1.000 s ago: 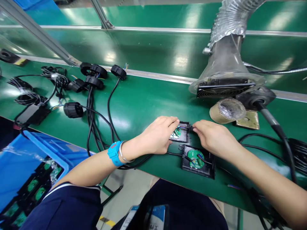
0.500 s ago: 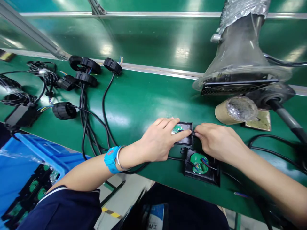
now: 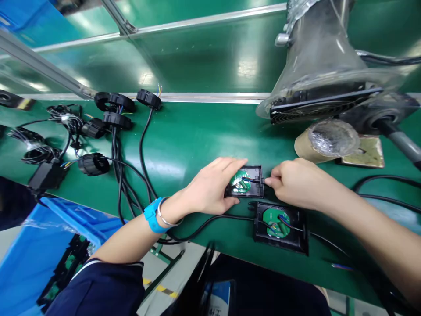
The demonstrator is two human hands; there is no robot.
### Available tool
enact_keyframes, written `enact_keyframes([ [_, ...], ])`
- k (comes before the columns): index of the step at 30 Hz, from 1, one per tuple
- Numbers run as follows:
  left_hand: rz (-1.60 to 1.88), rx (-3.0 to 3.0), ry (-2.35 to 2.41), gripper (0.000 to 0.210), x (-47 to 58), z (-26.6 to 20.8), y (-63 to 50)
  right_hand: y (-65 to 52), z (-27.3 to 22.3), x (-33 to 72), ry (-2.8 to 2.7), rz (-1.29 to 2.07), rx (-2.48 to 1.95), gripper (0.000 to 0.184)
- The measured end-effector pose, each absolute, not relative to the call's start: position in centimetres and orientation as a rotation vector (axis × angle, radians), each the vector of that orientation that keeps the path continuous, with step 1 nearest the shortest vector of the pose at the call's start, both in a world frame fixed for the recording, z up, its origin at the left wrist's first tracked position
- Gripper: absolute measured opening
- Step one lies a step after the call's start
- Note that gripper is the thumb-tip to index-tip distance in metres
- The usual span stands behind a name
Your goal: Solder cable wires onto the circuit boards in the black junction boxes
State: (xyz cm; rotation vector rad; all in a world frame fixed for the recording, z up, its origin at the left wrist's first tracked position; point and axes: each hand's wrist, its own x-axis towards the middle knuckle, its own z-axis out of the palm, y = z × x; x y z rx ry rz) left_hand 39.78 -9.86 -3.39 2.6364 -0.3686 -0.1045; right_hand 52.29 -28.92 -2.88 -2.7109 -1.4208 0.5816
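Note:
My left hand (image 3: 210,186) is closed around the left end of a black plastic housing (image 3: 256,189), thumb on the near side and fingers on the far side. Inside it sits a round green circuit board (image 3: 239,185) with thin wires running right. My right hand (image 3: 296,182) pinches a black cable at the housing's right wall; most of that cable is hidden by the hand. Just nearer to me lies a second black housing (image 3: 258,237) with its own green board (image 3: 274,219), and cables come out of both its sides.
Black ring-shaped parts (image 3: 118,119) with cables stand at the back left, beside coiled cables (image 3: 66,118). A blue bin (image 3: 66,224) holding more boards is below the bench edge. At right are a fan under a clear plastic hood (image 3: 315,66) and a cardboard tube (image 3: 305,147).
My left fingers have drawn back from the housing's right part, uncovering the board and wires. My right hand stays at the same cable. The camera view has shifted slightly.

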Motion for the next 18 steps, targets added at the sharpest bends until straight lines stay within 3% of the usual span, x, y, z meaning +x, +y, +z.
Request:
enact_keyframes([
  [9,-0.053,2.493,-0.232,0.062,39.8,-2.9,-10.2,-30.8,-3.9,50.9,-1.461,0.205,-2.457,0.028],
  [15,-0.083,2.49,-0.033,0.012,43.2,-4.1,-11.0,-30.9,-4.9,50.8,-1.552,0.181,-2.351,0.023],
  [18,-0.005,2.5,-0.04,0.005,43.8,-4.9,-11.2,-31.0,-5.5,50.8,-1.539,0.166,-2.362,0.022],
])
